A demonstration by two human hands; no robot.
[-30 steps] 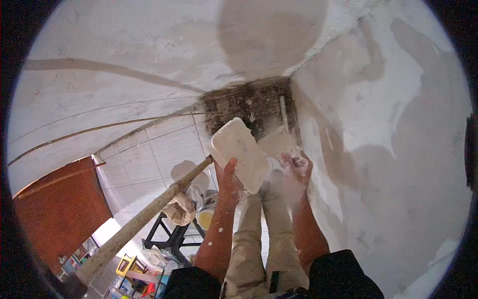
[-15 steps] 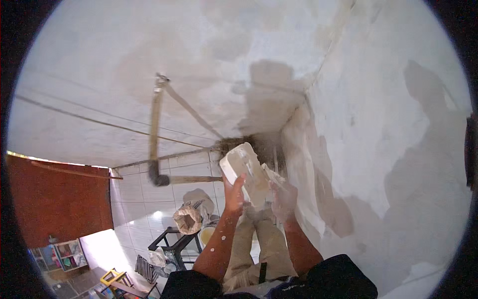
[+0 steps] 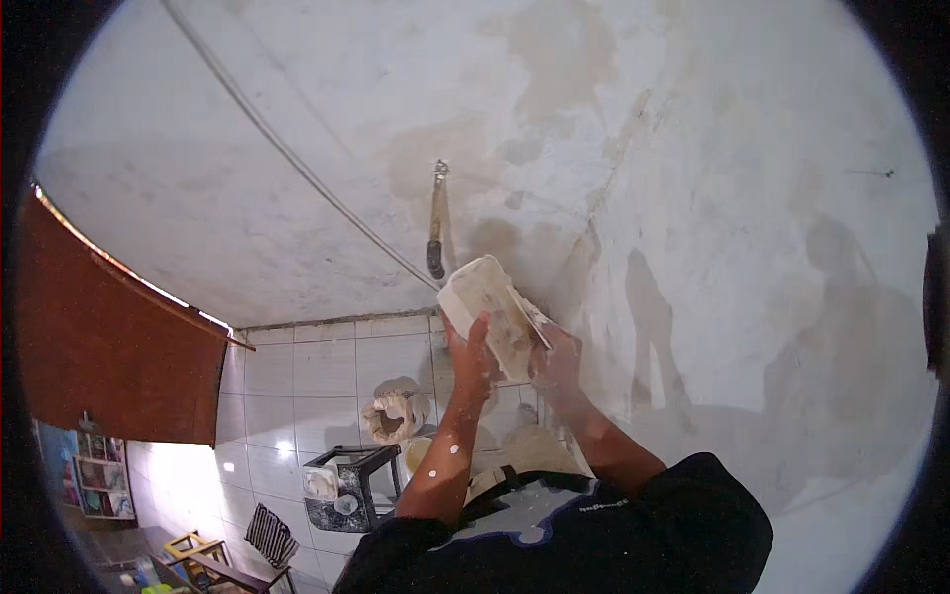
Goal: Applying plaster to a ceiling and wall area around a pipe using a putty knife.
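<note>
On the far wall (image 3: 297, 238), beige patches (image 3: 562, 59) are seen around the pipe (image 3: 436, 213) and higher to its right, against a whiter, mottled ground; these areas are judged to be coated, though whether they are finished cannot be told. At mid-view, the tray (image 3: 475, 287) is held tilted, gripped by the left hand (image 3: 473, 348) with the thumb laid over its inner side; pale residue is seen inside, so some material is judged to be left. At the tray's right edge, the scraper (image 3: 534, 322) is grasped by the right hand (image 3: 557, 358); whether tray and blade are touching cannot be confirmed. On the right wall (image 3: 732, 297), uneven tones are noted, and the surface is judged not yet uniform, although shadows are cast across it

Left to right, the following are counted: one reddish-brown panel (image 3: 129, 346), one striped cloth (image 3: 270, 535), one black stool (image 3: 384, 485), one sack (image 3: 374, 424), one pale container (image 3: 416, 455) partly hidden, one pipe, one tray, one scraper, two hands, two walls and at least two patches
</note>
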